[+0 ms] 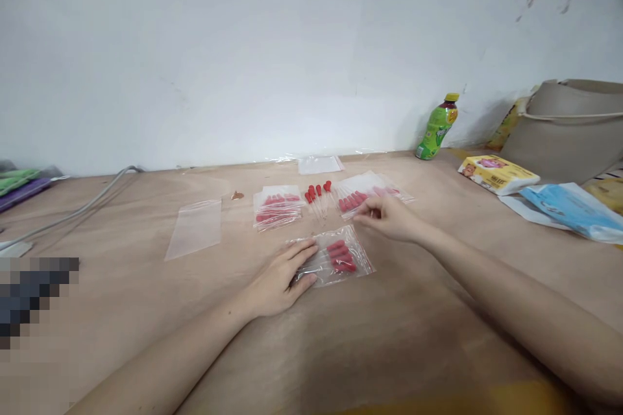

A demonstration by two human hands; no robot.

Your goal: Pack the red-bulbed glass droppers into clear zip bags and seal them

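Observation:
A clear zip bag (321,270) lies flat on the table, with several droppers with red bulbs (343,256) inside it. My left hand (285,275) rests on the bag's left part, fingers stretched out and flat. Just above the bag's upper right corner is my right hand (384,217), thumb and fingers drawn together in a pinch; what they hold, if anything, cannot be made out. Several loose red-topped droppers (318,190) lie beyond the bag. Filled bags are stacked left of them (277,207), and more filled bags (357,191) lie partly behind my right hand.
An unfilled bag (195,228) lies at the left, another (320,165) near the wall. A small brown scrap (237,195) is on the brown table covering (146,311). At right are a green bottle (438,126), a yellow tissue pack (499,173), a blue pack (574,207) and a grey bin (569,136).

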